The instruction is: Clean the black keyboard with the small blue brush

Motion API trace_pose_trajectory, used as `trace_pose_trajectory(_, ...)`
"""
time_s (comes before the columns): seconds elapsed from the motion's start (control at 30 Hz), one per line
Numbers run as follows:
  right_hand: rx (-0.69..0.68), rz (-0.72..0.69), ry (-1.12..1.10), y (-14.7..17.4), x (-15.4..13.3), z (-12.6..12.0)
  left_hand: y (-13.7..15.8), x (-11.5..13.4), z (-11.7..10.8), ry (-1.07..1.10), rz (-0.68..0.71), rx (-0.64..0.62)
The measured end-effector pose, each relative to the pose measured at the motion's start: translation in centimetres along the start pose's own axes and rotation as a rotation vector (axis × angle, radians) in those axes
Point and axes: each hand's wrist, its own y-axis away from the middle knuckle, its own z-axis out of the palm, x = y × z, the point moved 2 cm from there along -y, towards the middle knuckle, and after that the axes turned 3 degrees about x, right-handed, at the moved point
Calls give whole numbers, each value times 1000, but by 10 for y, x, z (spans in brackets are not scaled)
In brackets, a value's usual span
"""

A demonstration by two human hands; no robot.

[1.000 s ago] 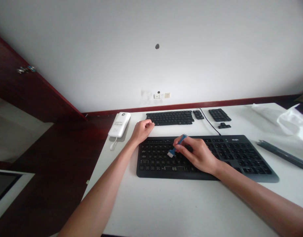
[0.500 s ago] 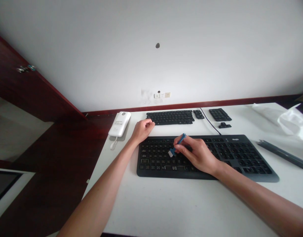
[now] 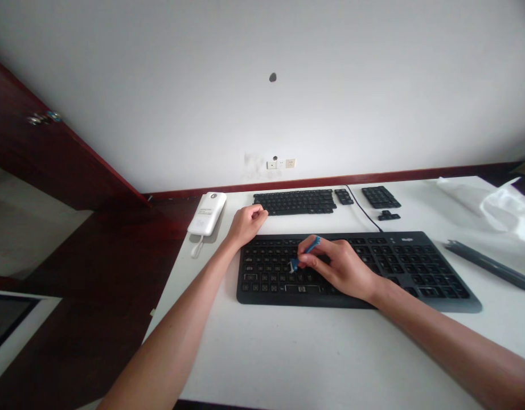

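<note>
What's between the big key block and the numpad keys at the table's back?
In the head view, a small key cluster, then the black cable running to the keyboard.

The left hand curls, apparently into a loose fist, while the right hand pinches.

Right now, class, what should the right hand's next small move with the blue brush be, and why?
Perhaps sweep the blue brush lightly along the keyboard base: the right hand holds it angled down there, and with the keycaps lying beyond it, the sockets look exposed.
</note>
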Motion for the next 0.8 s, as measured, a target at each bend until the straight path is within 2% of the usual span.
trace_pose_trajectory(0.13,79,30,-47,0,2,-2,0,-1,0,-2,6,-1)
trace_pose_trajectory(0.23,11,1,66,0,1,-1,1,-1,0,6,10,0)
trace_pose_trajectory(0.33,-70,-52,77,-1,-2,-1,0,-1,0,16,16,6)
trace_pose_trajectory(0.53,-18,-68,33,-2,-4,-3,1,-1,0,15,9,1)
trace_pose_trajectory(0.7,-86,-102,4,-3,-7,-1,1,2,-1,14,-4,-4)
trace_pose_trajectory(0.8,-40,-79,-15,-3,-5,-2,1,3,-1,9,-9,-5)
